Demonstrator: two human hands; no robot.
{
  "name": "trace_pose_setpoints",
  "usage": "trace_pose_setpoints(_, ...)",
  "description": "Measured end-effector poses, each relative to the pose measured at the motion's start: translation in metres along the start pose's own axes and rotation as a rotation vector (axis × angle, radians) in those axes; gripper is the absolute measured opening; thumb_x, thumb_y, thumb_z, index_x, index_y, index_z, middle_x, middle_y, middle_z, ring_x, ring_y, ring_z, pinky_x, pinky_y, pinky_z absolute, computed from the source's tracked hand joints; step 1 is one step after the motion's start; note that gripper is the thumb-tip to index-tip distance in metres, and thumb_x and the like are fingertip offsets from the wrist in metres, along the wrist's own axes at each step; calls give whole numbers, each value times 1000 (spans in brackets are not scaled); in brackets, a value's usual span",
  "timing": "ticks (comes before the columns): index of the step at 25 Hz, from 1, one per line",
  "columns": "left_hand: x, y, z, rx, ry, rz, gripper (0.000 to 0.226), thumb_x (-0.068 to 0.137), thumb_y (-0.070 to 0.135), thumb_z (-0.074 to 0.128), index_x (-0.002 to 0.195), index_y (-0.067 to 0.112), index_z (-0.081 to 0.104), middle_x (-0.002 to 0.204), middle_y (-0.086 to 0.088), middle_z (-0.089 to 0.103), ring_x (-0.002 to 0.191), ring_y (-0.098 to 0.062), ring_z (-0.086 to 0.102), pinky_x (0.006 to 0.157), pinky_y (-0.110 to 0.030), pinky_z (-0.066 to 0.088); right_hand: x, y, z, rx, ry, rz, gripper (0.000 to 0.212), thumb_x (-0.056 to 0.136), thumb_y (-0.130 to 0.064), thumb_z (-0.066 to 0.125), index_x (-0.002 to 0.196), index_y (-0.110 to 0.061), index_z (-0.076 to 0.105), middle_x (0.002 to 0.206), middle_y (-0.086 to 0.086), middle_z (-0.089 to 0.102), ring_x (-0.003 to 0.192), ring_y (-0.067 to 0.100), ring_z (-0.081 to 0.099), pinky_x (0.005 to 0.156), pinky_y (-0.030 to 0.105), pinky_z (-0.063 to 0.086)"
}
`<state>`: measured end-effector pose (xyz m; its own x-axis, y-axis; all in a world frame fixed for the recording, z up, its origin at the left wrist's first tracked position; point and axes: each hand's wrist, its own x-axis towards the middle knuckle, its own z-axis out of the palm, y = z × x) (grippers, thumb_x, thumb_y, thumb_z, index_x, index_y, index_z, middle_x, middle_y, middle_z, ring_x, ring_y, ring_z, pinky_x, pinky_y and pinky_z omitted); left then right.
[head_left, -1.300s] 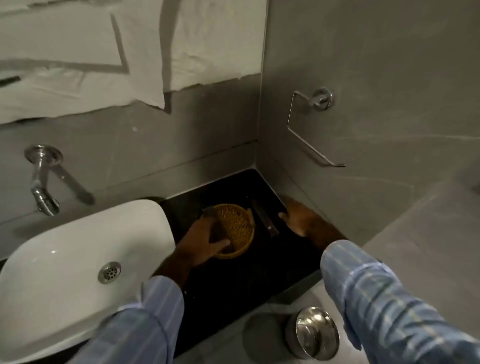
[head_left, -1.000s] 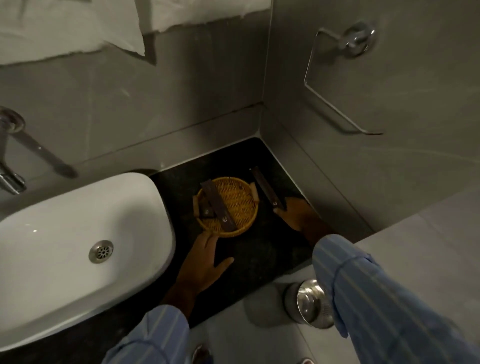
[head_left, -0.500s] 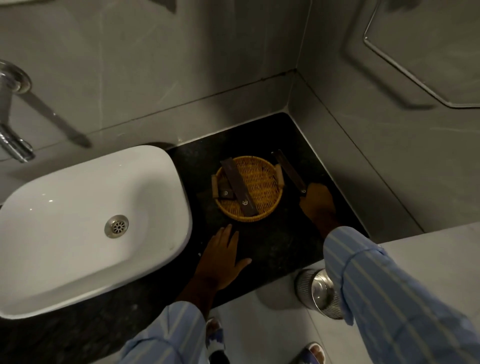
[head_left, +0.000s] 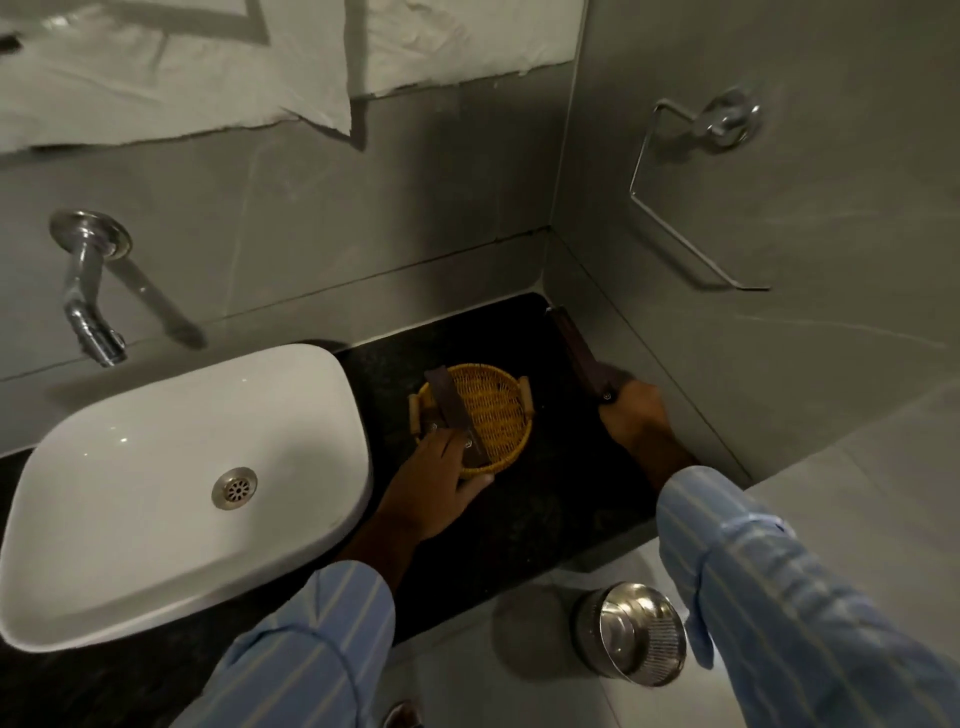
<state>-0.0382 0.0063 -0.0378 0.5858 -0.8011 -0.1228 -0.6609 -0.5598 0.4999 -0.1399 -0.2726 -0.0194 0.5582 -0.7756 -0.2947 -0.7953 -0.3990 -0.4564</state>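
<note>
Head view: left hand (head_left: 435, 486) grips basket (head_left: 496, 402), right hand (head_left: 636, 418) grips strip (head_left: 576, 347).

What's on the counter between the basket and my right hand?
Only bare black counter separates the basket and the right hand, seen in the head view.

No legible words, brand names, numbers or signs anywhere in view. Only tiny pale stamped emblems, too small to read: one near the near end of the dark strip (head_left: 449, 402) laid across the wicker basket (head_left: 501, 410) at centre, another at the near end of the second dark strip (head_left: 582, 356) along the right wall.
</note>
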Motion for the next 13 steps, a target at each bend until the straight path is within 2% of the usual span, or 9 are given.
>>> trace_pose_setpoints(2, 17, 21, -31, -94, 8, -18, 70, 86, 60, 55, 142, 19, 41, 146, -6, 45, 136, -24, 41, 111, -34, 30, -13, -10, -23, 75, 57, -95, 27, 84, -13, 57, 109, -9, 68, 108, 19, 71, 102, 36, 66, 87, 39, 54)
trace_pose_setpoints(4, 35, 46, -69, -162, 70, -40, 73, 86, 59, 58, 145, 20, 39, 148, -6, 44, 138, -25, 40, 113, -38, 33, -27, -20, -46, 106, 87, -146, 31, 84, -16, 61, 113, -8, 69, 112, 20, 71, 106, 36, 65, 92, 41, 52)
trace_pose_setpoints(7, 60, 89, -130, -273, 213, -34, 71, 87, 51, 63, 146, 17, 40, 149, -9, 46, 137, -29, 43, 106, -32, 35, -48, -37, -78, 113, 115, -184, 35, 83, -20, 66, 113, -3, 69, 117, 21, 69, 112, 36, 62, 95, 38, 49)
trace_pose_setpoints(9, 73, 115, -166, -310, 237, -29, 67, 90, 43, 64, 145, 12, 43, 149, -12, 47, 135, -29, 46, 104, -26, 33, -62, -48, -95, 127, 137, -228, 34, 83, -19, 69, 114, -4, 69, 117, 19, 69, 114, 34, 61, 93, 35, 46)
trace_pose_setpoints(11, 78, 136, -194, -353, 279, 7, 50, 91, 32, 66, 133, 7, 58, 136, -14, 60, 122, -27, 57, 91, -18, 38, -77, -56, -108, 115, 131, -273, 36, 83, -20, 70, 115, -7, 67, 119, 16, 68, 115, 32, 60, 92, 32, 44)
trace_pose_setpoints(13, 76, 152, -217, -434, 336, 24, 31, 89, 26, 69, 112, 5, 73, 114, -16, 72, 102, -26, 67, 83, -23, 48, -89, -60, -116, 97, 124, -304, 34, 82, -22, 71, 114, -12, 67, 117, 13, 69, 113, 30, 62, 86, 28, 44)
